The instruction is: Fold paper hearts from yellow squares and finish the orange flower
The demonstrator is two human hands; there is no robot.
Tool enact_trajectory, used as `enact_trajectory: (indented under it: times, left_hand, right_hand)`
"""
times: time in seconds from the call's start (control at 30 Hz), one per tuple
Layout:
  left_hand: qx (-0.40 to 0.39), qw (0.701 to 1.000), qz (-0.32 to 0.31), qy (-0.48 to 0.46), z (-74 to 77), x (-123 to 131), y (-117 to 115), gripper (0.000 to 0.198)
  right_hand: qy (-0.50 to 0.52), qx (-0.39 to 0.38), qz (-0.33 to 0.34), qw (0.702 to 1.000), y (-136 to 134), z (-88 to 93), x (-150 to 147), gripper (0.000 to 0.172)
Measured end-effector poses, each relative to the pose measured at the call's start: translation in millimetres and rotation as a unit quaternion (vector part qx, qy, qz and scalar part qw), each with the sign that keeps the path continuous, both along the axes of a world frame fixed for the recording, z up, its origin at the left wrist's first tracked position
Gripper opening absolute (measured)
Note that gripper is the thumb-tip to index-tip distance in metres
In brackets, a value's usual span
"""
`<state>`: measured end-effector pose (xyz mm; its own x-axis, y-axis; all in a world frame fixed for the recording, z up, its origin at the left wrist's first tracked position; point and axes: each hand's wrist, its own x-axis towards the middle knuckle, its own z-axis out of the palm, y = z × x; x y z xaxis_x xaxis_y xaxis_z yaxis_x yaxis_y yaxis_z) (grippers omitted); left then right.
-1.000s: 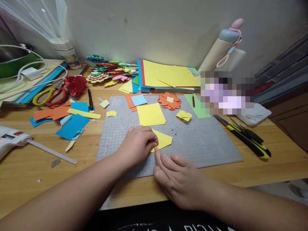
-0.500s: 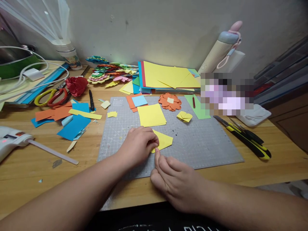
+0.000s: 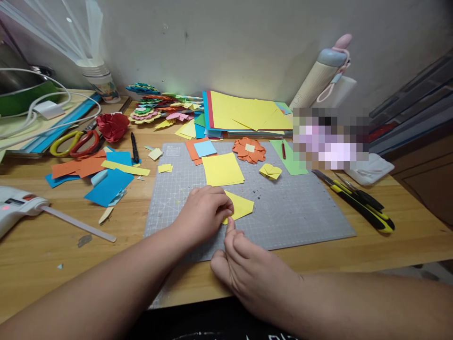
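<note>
A folded yellow paper [image 3: 242, 206] lies on the grey cutting mat [image 3: 300, 212], its left part hidden under my left hand [image 3: 207, 210]. The left fingers are curled closed on the paper and pin it down. My right hand [image 3: 247, 259] presses its index fingertip on the paper's near edge, beside the left fingertips. Its other fingers are folded in, with nothing visible in them. Just beyond my left hand is a stack of yellow paper squares [image 3: 222, 170]. A small folded yellow petal piece [image 3: 271, 171] and an orange paper flower [image 3: 249, 150] with a pale centre lie farther back.
At right lies a black-and-yellow utility knife [image 3: 364, 208]. A glue gun [image 3: 21, 208] with its glue stick pointing inward is at left, near blue paper scraps [image 3: 109, 186] and scissors [image 3: 85, 144]. Coloured sheets [image 3: 247, 111] and a tilted bottle [image 3: 314, 75] stand along the wall.
My right hand has shifted slightly left and its thumb has swung left, while the index fingertip stays at the paper's near edge. My left hand and the paper look unmoved.
</note>
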<state>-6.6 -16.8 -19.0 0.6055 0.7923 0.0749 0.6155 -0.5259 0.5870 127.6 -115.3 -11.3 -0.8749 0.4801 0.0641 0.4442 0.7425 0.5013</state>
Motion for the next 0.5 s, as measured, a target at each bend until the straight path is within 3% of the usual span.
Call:
enact_trajectory:
  times: [0.3,0.4,0.5]
  left_hand:
    - [0.016,1.0,-0.008,0.001,-0.7,-1,-1,0.011]
    - [0.012,1.0,-0.011,-0.006,-0.1,-4,-1,0.011]
    - [-0.009,0.999,-0.018,-0.032,0.4,-8,1,0.013]
  right_hand:
    - [0.045,-0.04,0.012,0.998,0,1.4,0,0.015]
    - [0.123,-0.139,0.029,0.982,6,5.2,11,0.011]
    - [0.247,-0.266,-0.034,0.931,10,3.9,24,0.011]
